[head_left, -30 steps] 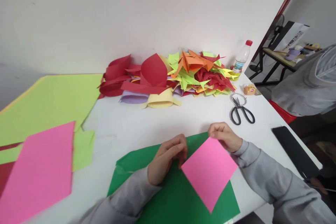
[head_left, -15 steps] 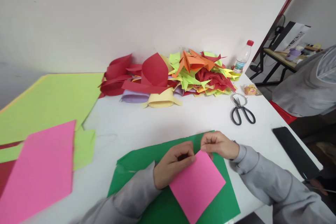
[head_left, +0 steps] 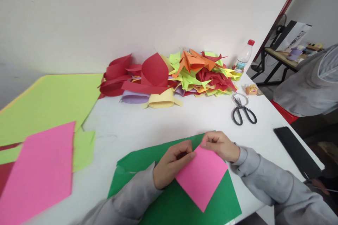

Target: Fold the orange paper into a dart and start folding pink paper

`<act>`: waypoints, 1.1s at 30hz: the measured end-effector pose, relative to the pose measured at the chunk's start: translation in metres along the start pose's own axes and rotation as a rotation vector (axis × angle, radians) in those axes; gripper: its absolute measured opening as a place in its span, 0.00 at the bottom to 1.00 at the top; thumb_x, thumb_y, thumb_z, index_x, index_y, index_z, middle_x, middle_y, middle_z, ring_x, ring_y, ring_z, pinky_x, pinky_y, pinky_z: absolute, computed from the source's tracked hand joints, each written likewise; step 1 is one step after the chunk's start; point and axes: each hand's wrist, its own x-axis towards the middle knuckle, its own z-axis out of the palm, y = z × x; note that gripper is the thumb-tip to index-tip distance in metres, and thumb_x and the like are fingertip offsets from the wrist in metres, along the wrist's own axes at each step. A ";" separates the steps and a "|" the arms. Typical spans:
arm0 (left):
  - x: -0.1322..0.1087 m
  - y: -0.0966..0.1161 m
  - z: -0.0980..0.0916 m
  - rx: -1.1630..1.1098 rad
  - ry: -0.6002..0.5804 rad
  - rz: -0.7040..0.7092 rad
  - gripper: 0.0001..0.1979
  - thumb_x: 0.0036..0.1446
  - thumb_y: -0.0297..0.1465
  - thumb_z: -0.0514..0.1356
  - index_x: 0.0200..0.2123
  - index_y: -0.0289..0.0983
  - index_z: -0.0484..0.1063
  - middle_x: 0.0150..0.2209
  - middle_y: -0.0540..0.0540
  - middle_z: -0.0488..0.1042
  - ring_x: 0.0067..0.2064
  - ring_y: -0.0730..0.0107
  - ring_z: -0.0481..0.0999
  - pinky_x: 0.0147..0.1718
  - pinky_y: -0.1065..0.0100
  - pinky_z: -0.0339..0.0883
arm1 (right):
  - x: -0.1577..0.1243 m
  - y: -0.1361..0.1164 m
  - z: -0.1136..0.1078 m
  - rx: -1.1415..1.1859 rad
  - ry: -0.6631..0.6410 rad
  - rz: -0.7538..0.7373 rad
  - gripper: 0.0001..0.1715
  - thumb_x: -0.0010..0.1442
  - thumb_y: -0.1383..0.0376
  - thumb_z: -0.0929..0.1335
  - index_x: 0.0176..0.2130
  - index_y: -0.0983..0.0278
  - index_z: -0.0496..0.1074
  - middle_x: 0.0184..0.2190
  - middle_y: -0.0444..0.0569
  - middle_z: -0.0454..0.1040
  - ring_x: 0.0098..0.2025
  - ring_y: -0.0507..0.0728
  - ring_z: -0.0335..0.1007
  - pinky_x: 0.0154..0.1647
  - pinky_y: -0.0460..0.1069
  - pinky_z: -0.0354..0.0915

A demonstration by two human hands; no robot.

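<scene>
A small pink paper square [head_left: 202, 177] lies tilted like a diamond on a dark green sheet [head_left: 174, 200] near the table's front edge. My left hand [head_left: 173, 163] is curled, its fingertips pinching the square's upper left edge. My right hand [head_left: 219, 145] pinches the top corner of the same square. Both hands meet at that corner, fingers closed on the paper. Grey sleeves cover both forearms.
A heap of folded paper shapes [head_left: 195, 72] and red curled sheets [head_left: 137, 75] lies along the wall. Black scissors [head_left: 241, 110], a water bottle [head_left: 243, 57] and a black phone [head_left: 298, 151] sit to the right. Large lime [head_left: 50, 102] and pink [head_left: 39, 168] sheets lie at left. A person in grey [head_left: 311, 84] is at far right.
The pink square moved left and toward me, then settled slightly back. My hands drew together from its two separate corners to meet at its top corner.
</scene>
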 end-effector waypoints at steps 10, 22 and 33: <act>0.001 -0.002 0.001 -0.008 0.065 -0.039 0.27 0.57 0.50 0.55 0.17 0.39 0.51 0.19 0.55 0.52 0.22 0.76 0.53 0.22 0.69 0.48 | 0.005 -0.004 -0.013 0.068 0.136 0.013 0.27 0.45 0.46 0.74 0.26 0.67 0.70 0.19 0.40 0.68 0.21 0.46 0.60 0.21 0.43 0.56; 0.000 -0.011 0.002 -0.247 0.130 -0.158 0.31 0.59 0.50 0.51 0.10 0.39 0.54 0.09 0.54 0.52 0.14 0.78 0.50 0.18 0.68 0.44 | 0.012 -0.003 -0.025 0.288 0.218 0.048 0.25 0.41 0.51 0.77 0.23 0.67 0.68 0.18 0.40 0.70 0.18 0.46 0.62 0.20 0.43 0.57; 0.003 -0.001 0.002 -0.122 0.070 -0.023 0.13 0.54 0.39 0.60 0.24 0.36 0.69 0.26 0.51 0.65 0.29 0.71 0.63 0.29 0.69 0.57 | 0.001 0.002 0.002 -0.084 -0.108 0.011 0.28 0.52 0.43 0.69 0.27 0.66 0.67 0.17 0.37 0.61 0.18 0.45 0.51 0.18 0.43 0.48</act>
